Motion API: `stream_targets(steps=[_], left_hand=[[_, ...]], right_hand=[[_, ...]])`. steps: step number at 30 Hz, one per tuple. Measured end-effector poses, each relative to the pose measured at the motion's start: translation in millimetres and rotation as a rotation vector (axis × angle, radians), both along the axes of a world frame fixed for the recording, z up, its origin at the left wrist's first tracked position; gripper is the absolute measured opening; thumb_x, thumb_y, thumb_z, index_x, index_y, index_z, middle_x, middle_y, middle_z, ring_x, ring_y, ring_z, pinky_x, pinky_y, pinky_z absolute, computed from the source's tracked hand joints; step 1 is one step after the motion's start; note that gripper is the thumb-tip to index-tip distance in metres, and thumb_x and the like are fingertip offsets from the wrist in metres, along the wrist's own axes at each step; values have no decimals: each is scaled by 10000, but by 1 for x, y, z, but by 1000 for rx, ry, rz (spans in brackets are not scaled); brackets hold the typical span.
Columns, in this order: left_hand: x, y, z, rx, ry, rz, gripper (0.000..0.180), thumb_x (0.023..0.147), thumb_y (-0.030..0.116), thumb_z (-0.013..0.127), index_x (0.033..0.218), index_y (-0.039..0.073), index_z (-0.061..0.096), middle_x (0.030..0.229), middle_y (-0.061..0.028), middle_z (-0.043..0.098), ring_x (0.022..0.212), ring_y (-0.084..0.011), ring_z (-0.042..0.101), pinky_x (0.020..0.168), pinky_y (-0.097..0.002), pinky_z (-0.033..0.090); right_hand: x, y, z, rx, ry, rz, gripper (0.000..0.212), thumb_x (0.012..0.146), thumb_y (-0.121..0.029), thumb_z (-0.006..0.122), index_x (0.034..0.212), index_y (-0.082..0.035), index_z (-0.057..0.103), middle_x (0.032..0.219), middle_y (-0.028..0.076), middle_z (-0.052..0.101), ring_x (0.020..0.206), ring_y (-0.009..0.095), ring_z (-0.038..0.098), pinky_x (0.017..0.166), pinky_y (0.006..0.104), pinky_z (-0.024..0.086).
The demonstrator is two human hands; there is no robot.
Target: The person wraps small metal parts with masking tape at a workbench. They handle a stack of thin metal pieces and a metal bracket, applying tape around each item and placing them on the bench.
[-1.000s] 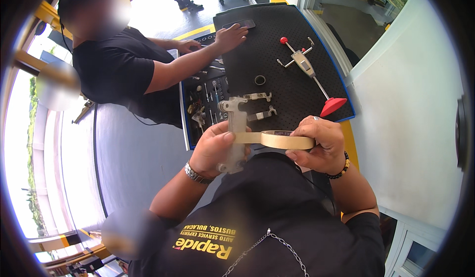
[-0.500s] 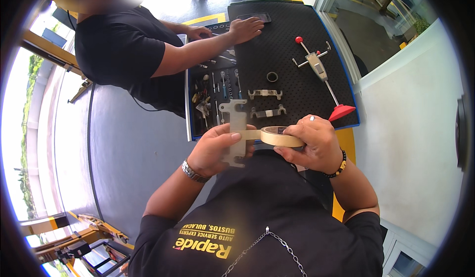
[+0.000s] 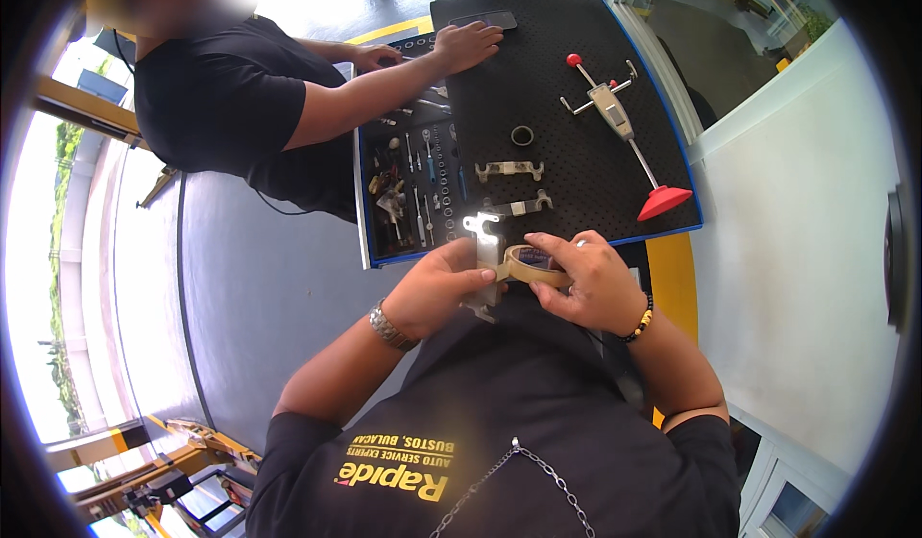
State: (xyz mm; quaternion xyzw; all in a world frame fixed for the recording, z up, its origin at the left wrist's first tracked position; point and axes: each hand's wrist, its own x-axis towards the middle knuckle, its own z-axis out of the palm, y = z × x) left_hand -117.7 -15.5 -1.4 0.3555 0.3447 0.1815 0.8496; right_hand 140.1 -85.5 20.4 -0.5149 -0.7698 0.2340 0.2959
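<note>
My left hand (image 3: 434,286) grips a shiny metal bracket plate (image 3: 489,250) with notched ends, held upright in front of my shirt. The thumb presses a strip of tape against the plate's middle. My right hand (image 3: 603,286) holds a roll of cream masking tape (image 3: 538,274) by its rim, close beside the plate. A short stretch of tape joins roll and plate. Beyond my hands, two similar bracket plates lie on the black mat: one farther off (image 3: 510,169) and one nearer (image 3: 523,207), each with a pale band around its middle.
On the black mat (image 3: 576,192) are a dark ring (image 3: 521,135) and a gauge tool (image 3: 611,113) with a red cone foot. An open tool drawer (image 3: 396,250) with sockets and ratchets lies to the left. A co-worker (image 3: 226,96) leans over it, one hand near a phone (image 3: 497,21).
The plate has turned and tilted in my left hand, now catching the light. Plate and roll are closer together, with less tape showing between them.
</note>
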Motion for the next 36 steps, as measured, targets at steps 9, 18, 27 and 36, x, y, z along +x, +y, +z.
stream_targets(steps=[9,18,27,36], left_hand=[[39,-9,3,195,196,-136,670,890,-18,794,1494,22,508,1310,-70,638,1189,-160,630,971,-312,546],[55,-15,2,134,65,-55,711,882,-50,745,1531,2,458,1332,-73,613,1167,-145,616,970,-309,530],[51,-8,2,54,191,24,625,902,-42,643,1502,-60,467,1290,-129,636,1044,-163,643,899,-301,544],[24,-11,-19,-61,25,79,382,976,26,647,1350,-9,574,1281,-142,673,1166,-253,692,1061,-452,563]], right_hand=[[11,-25,-21,-115,164,-39,540,858,-235,711,1359,-48,632,895,118,774,757,294,710,859,404,490],[16,-23,-16,-274,296,-151,447,856,-208,684,1275,-57,655,873,185,753,800,391,736,759,467,576],[12,-16,-33,-209,165,-176,322,933,-260,734,1113,-44,577,918,181,754,853,402,736,768,473,576],[-7,-8,-40,-228,156,-115,346,950,-285,744,1118,-56,548,961,178,752,912,407,730,781,488,569]])
